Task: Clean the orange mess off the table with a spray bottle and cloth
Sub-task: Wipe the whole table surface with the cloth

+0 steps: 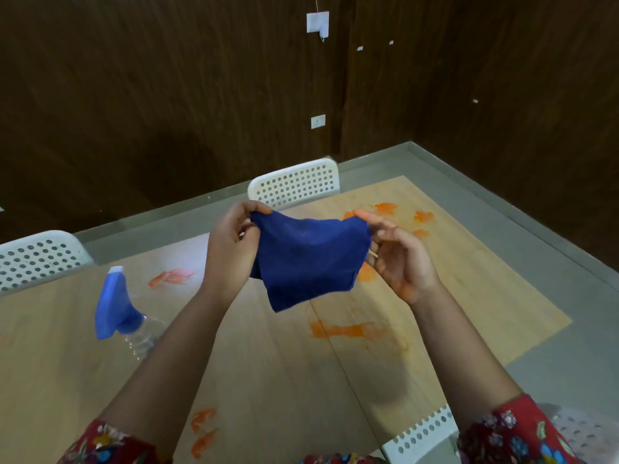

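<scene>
Cloth: a soft dark blue fabric cloth hangs stretched in the air above the light wooden bench, likely spread for wiping.
Left hand: fingers curled, pinching the cloth's left corner.
Right hand: loosely curled, thumb and fingertips pinching the right corner.
Spray bottle: a clear ribbed plastic bottle with blue trigger head stands left, within reach.
Mess: smeared orange stains across the bench.

Dark wood walls, grey floor (white chairs)
</scene>
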